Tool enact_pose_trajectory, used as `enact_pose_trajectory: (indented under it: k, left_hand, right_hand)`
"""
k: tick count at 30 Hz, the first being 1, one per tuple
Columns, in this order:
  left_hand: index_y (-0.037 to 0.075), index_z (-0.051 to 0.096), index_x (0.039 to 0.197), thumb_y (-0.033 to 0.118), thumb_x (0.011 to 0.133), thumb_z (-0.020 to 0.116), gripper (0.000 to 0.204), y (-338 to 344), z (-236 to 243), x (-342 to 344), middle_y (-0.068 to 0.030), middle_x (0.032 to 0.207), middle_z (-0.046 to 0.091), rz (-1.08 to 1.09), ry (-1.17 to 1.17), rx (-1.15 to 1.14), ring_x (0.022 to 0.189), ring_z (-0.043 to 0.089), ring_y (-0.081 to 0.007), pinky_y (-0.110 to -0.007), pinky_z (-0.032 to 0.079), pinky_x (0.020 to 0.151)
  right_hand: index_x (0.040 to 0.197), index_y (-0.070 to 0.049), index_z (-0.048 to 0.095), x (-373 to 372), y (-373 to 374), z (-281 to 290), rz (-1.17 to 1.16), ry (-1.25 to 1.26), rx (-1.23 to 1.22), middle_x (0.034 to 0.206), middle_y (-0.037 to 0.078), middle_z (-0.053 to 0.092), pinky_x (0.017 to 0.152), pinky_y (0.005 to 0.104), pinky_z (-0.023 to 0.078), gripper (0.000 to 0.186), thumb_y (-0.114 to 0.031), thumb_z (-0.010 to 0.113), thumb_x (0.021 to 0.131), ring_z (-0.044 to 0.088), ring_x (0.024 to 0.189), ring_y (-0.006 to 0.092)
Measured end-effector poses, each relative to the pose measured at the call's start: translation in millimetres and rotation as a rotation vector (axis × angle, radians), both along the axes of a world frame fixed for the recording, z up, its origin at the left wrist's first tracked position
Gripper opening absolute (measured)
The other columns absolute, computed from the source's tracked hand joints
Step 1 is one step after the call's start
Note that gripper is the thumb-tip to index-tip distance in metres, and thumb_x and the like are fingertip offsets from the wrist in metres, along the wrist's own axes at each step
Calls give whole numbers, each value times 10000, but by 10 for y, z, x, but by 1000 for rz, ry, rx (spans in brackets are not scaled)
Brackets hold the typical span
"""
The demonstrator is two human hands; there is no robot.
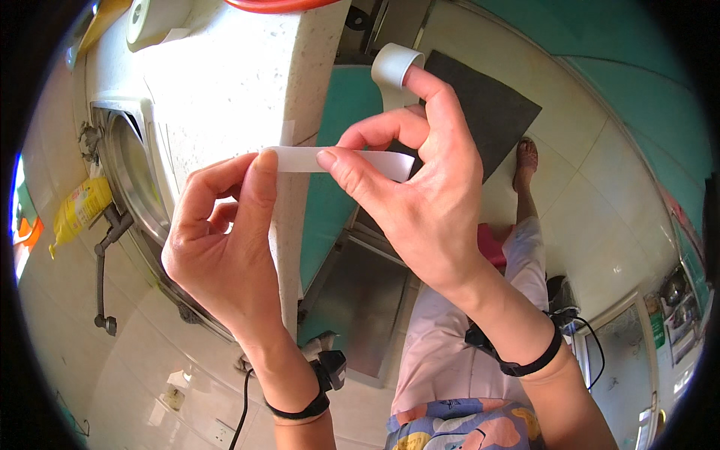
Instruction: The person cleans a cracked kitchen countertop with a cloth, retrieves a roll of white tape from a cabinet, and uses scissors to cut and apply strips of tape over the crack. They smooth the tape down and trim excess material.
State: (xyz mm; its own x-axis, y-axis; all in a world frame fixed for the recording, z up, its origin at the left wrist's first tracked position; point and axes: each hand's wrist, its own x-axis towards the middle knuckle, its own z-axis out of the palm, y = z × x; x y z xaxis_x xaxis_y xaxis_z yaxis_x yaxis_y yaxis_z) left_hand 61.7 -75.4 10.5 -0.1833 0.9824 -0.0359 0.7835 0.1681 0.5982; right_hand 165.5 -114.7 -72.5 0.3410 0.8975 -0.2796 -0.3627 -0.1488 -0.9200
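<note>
A short strip of white tape point(298, 160) is stretched level between my two hands, over the counter's edge. My left hand point(221, 240) pinches its left end between thumb and fingertips. Further along, my right hand point(435, 195) presses the strip between thumb and a curled finger, and its free end sticks out inside that hand. A small roll of white tape point(388, 66) hangs around a raised finger of my right hand, with a length trailing down behind the fingers. Black bands circle both my wrists.
A pale speckled counter point(225, 82) lies beneath and left of my hands, with a larger white roll point(142, 24) on it. Left are a steel sink point(131, 161) and a yellow bottle point(81, 214). A dark mat point(487, 105) lies on the tiled floor beyond my right hand.
</note>
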Motion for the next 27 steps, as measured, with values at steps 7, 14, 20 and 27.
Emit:
enact_pose_trajectory:
  k: [7, 14, 20, 27]
  left_hand:
    - [-3, 715, 857, 49, 848, 782, 85, 38, -15, 5, 7, 769, 666, 23, 13, -17, 703, 574, -41, -172, 465, 610]
    - [5, 691, 839, 74, 859, 782, 116, 56, -82, 27, 21, 761, 642, 0, 56, 13, 702, 540, -39, -180, 459, 627]
    - [20, 680, 906, 64, 865, 773, 111, 2, -196, -62, 21, 792, 613, -48, 18, 104, 729, 534, -45, -182, 450, 634]
    - [-19, 670, 970, -33, 827, 753, 166, 12, -255, -57, -41, 886, 647, -170, 336, 432, 804, 589, -121, -237, 486, 654]
  right_hand:
    - [1296, 31, 407, -15, 26, 24, -4, -13, -47, 818, 106, 708, 780, 299, 532, 650, -43, 806, 789, 705, 771, 196]
    - [1282, 40, 416, -40, 49, -44, -35, -54, -32, 809, 107, 708, 773, 308, 532, 635, -40, 807, 787, 706, 765, 208]
    - [1286, 56, 411, -109, 72, -109, -44, -15, -77, 819, 116, 720, 755, 315, 538, 654, -61, 814, 785, 715, 761, 222]
    - [1303, 73, 397, -85, 61, -170, -51, 97, -153, 823, 125, 724, 731, 285, 539, 703, -86, 835, 777, 716, 772, 204]
